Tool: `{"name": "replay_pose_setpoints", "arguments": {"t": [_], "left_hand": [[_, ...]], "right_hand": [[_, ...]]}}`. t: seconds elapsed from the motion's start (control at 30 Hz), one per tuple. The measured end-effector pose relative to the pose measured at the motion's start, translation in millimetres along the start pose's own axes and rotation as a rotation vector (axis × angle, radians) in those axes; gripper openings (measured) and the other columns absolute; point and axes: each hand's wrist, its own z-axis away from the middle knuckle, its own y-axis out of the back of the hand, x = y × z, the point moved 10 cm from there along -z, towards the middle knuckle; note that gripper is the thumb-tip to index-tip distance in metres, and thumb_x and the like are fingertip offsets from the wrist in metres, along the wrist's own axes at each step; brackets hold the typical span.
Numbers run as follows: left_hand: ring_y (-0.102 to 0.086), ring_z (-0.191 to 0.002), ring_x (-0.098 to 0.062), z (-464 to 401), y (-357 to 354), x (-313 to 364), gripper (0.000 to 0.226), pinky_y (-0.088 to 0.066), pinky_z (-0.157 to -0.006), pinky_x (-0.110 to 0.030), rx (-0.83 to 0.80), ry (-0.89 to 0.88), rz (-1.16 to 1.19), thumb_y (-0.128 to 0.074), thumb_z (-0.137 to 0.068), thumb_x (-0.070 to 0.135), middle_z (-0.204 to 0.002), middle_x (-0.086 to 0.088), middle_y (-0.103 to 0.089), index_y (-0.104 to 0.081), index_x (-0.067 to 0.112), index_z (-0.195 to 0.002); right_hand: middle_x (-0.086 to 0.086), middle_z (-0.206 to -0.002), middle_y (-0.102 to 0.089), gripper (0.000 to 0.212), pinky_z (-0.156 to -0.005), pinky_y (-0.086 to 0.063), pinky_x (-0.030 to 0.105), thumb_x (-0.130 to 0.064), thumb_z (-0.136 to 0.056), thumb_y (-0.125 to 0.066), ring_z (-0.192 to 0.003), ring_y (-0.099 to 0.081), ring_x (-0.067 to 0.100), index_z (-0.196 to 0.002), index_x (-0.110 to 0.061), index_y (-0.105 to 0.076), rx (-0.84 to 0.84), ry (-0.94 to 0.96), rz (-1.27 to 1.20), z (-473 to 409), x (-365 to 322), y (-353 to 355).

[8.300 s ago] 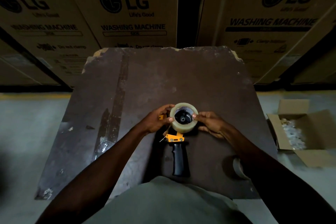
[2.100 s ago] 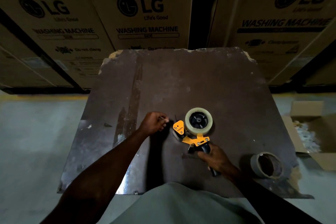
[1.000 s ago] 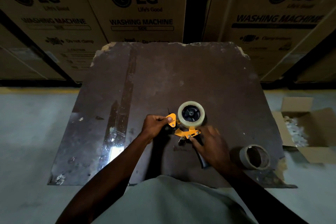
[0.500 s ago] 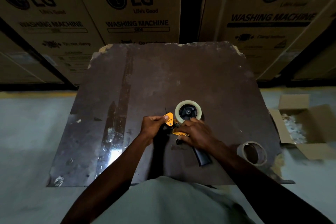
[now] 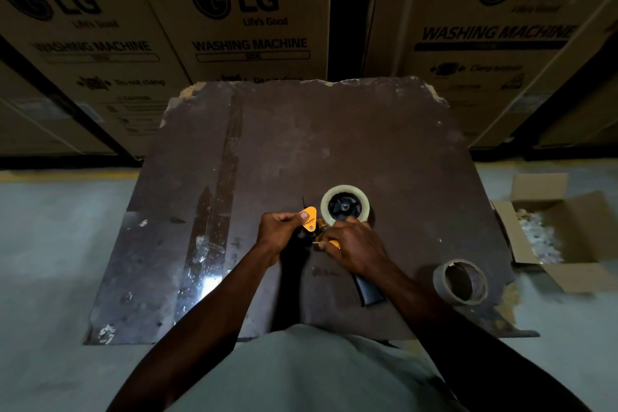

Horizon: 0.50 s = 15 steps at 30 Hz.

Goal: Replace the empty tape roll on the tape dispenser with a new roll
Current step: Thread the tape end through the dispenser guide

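The orange tape dispenser (image 5: 310, 218) lies flat on the dark table (image 5: 301, 144), its black handle (image 5: 369, 291) pointing toward me. A new clear tape roll (image 5: 345, 206) sits on the dispenser's black hub. My left hand (image 5: 279, 233) pinches the orange front flap of the dispenser. My right hand (image 5: 351, 242) rests over the orange frame just below the roll, fingers closed on it and hiding that part. The empty brown cardboard roll (image 5: 460, 281) lies on the table at the near right, apart from both hands.
Tall cardboard washing-machine boxes (image 5: 234, 10) stand behind the table. An open carton (image 5: 565, 237) with white filler sits on the floor to the right. The table's near right corner (image 5: 508, 298) is chipped.
My right hand has moved off the black handle and up onto the orange frame below the roll. My left hand now grips the front flap. The dispenser has turned a little.
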Motion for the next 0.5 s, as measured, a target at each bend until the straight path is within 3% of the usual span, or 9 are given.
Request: {"name": "replay_pose_setpoints", "arguments": {"t": [0.2, 0.3, 0.4, 0.5], "left_hand": [[-0.072, -0.071, -0.014, 0, 0, -3, 0.021, -0.057, -0.072, -0.027, 0.001, -0.008, 0.03, -0.08, -0.079, 0.019, -0.079, -0.007, -0.078, -0.078, 0.002, -0.091], [-0.065, -0.059, -0.002, 3, 0, -1, 0.014, -0.053, -0.06, -0.017, 0.013, -0.019, 0.089, -0.075, -0.084, 0.013, -0.063, 0.007, -0.073, -0.075, 0.002, -0.092], [-0.06, -0.058, -0.005, 4, 4, -7, 0.015, -0.05, -0.058, -0.019, 0.07, 0.015, 0.167, -0.074, -0.086, 0.021, -0.064, 0.004, -0.07, -0.074, 0.005, -0.086], [-0.066, -0.071, -0.019, 2, 7, -23, 0.025, -0.058, -0.065, -0.029, 0.128, 0.136, 0.285, -0.076, -0.084, 0.027, -0.078, -0.008, -0.071, -0.071, 0.003, -0.089]], "right_hand": [[-0.001, -0.112, -0.065, 0.032, -0.085, -0.044, 0.042, -0.051, -0.087, -0.057, -0.108, -0.055, 0.026, -0.108, -0.03, -0.068, 0.149, -0.191, 0.057, 16, 8, 7], [0.004, -0.103, -0.065, 0.032, -0.077, -0.05, 0.042, -0.053, -0.086, -0.054, -0.099, -0.058, 0.031, -0.101, -0.026, -0.062, 0.331, -0.352, -0.027, 52, 39, 20], [0.007, -0.09, -0.067, 0.039, -0.073, -0.046, 0.038, -0.059, -0.086, -0.056, -0.091, -0.063, 0.031, -0.08, -0.021, -0.054, 0.095, -0.582, -0.254, 68, 82, -12], [0.011, -0.074, -0.07, 0.045, -0.069, -0.048, 0.042, -0.053, -0.079, -0.072, -0.074, -0.067, 0.029, -0.067, -0.01, -0.065, -0.169, -0.702, -0.718, 66, 87, -49]]}}
